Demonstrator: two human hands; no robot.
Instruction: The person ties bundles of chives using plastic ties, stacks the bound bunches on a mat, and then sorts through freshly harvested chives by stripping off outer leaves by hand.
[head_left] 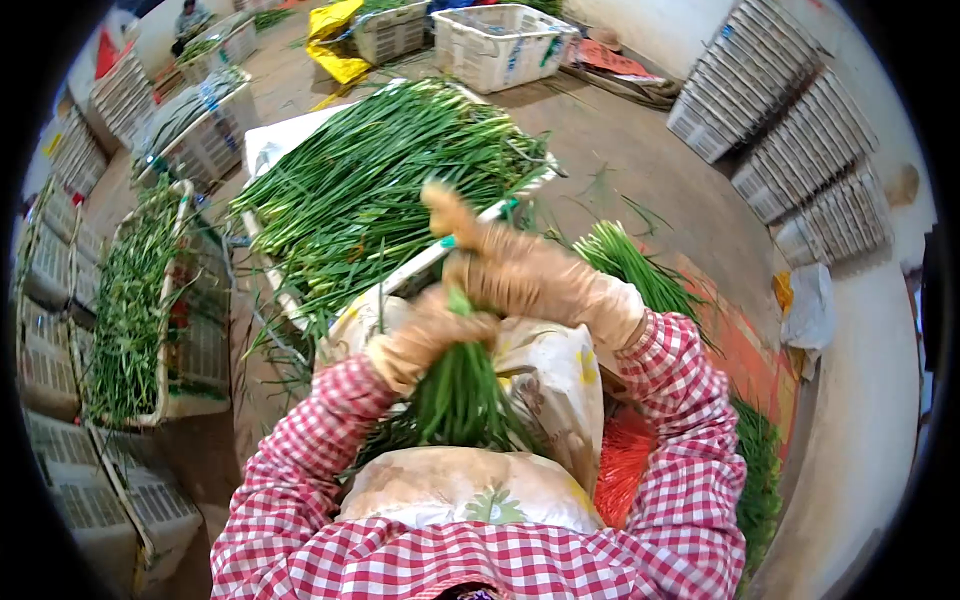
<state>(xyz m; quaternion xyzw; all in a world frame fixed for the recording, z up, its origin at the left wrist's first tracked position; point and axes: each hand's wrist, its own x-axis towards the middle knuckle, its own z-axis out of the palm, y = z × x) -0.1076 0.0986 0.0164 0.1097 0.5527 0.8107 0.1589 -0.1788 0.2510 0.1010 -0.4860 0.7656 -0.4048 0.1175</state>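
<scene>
The left hand [432, 335] is closed around the bunch [462, 385] above the lap [450, 485]. The right hand [535, 280], blurred, is at its far end; its grip I cannot tell. Leaves [460, 420] point to the body [470, 550], long axis front-to-back.

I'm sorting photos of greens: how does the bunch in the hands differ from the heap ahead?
The bunch is small; the heap is far larger. The bunch is gripped in the left hand; the heap lies piled, unheld. Both show long, thin green leaves.
</scene>
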